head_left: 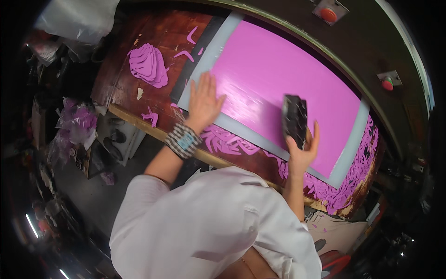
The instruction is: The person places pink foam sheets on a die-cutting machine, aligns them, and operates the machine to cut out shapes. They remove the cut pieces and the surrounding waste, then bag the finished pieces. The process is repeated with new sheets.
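A pink sheet (274,79) covers most of a pale grey board (346,160) on the work table. My right hand (304,151) grips the lower end of a dark, oblong cutting die (295,118), held upright at the right part of the sheet. Whether the die touches the sheet, I cannot tell. Over the sheet's left edge and the board's pale border, my left hand (205,103) lies flat, slightly blurred, with its fingers stretched out and nothing in it. A stack of cut pink pieces (147,65) rests on the brown wood to its left.
Pink offcuts (355,172) pile up along the board's right and near edges. A dark machine beam (357,42) with red push buttons (328,15) spans the far side. Plastic bags (76,121) with pink pieces are at the left, beyond the table's wooden edge (139,123).
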The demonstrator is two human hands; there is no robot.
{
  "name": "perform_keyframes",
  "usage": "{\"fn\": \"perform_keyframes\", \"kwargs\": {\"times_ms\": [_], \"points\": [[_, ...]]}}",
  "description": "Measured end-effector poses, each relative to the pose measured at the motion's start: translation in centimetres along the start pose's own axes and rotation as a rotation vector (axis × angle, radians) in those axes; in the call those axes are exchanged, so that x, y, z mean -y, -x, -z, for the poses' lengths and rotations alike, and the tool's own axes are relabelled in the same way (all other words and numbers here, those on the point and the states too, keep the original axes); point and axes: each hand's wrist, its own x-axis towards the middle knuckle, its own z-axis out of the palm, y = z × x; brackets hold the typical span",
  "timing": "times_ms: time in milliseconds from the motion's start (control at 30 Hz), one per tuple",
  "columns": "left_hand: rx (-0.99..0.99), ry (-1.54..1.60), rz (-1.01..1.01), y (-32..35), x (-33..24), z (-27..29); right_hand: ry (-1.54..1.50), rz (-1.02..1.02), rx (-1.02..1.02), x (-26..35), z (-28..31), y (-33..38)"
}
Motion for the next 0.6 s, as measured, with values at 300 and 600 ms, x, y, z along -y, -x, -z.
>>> {"fn": "perform_keyframes", "kwargs": {"times_ms": [300, 600], "points": [[-0.112, 0.532, 0.052, -0.4, -0.2, 1.1, 0.489, 0.364, 0.046, -4.1, -14.8, -1.9], [-0.201, 0.495, 0.053, 0.1, 0.0, -0.2, 0.61, 0.528, 0.21, -5.8, -14.3, -1.8]]}}
